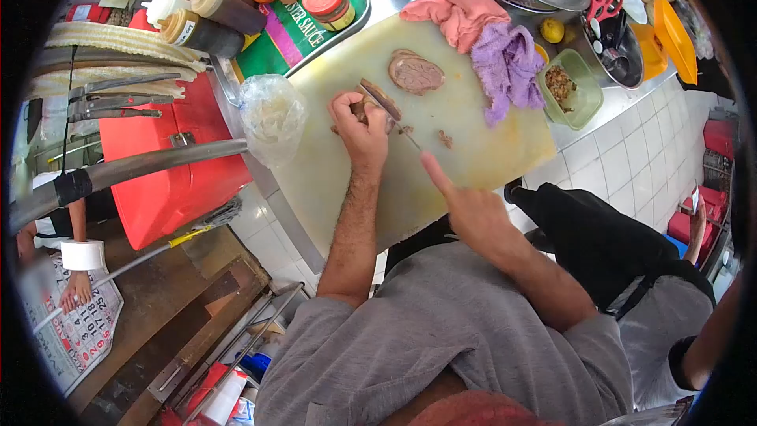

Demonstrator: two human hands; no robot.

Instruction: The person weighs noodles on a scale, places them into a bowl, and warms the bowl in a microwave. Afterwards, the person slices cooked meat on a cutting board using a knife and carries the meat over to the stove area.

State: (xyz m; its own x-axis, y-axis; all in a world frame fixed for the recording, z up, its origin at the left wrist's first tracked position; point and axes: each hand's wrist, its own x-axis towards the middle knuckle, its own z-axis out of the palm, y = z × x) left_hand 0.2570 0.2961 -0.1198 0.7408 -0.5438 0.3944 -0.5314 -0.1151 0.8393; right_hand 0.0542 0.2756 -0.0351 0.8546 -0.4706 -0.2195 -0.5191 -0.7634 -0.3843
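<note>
My left hand (361, 130) is closed over a piece of cooked meat (380, 99) on the pale cutting board (315, 205), fingers curled on top. In my right hand (477, 217) is a knife (408, 137), its thin blade reaching to the meat beside my left fingertips. The index finger stretches forward toward the blade, and the handle is hidden under my palm. Farther up the board lie cut meat slices (416, 72), stacked flat. A small meat scrap (445, 139) sits to the right of the blade.
A crumpled plastic bag (272, 118) is at the board's left edge. Sauce bottles (225, 12) and a red-lidded jar (329, 6) stand on a green tray (293, 41). Pink (457, 8) and purple cloths (505, 67) lie near a green container (587, 102). Another person (662, 315) is at right.
</note>
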